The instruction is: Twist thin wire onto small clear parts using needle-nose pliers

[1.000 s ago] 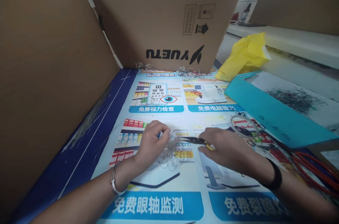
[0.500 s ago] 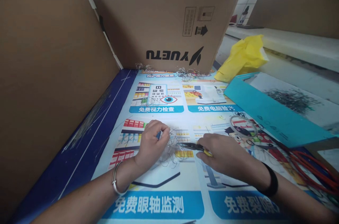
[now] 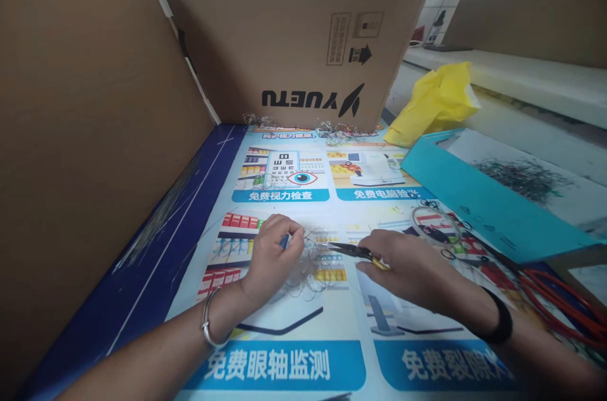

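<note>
My left hand (image 3: 279, 249) is closed at the middle of the printed sheet, with a tangle of thin curled wire (image 3: 310, 262) at its fingertips. A small blue bit shows between those fingers; its kind I cannot tell. In my right hand (image 3: 403, 265) are pliers (image 3: 353, 250) with dark, narrow jaws and a yellow handle. Their tips point left, at the right side of the wire tangle. Whether the jaws touch a strand is too fine to make out. My right palm hides most of the handles.
Cardboard panels (image 3: 294, 21) stand behind and to the left. At right are a turquoise box (image 3: 474, 198) with a pile of dark wire pieces (image 3: 521, 179), a yellow bag (image 3: 434, 104) and red cable (image 3: 559, 306). Wire strands (image 3: 156, 217) lie along the left edge.
My right hand and the pliers have shifted slightly right and up, drawing the tips back from the wire tangle. My left hand has stayed in place.
</note>
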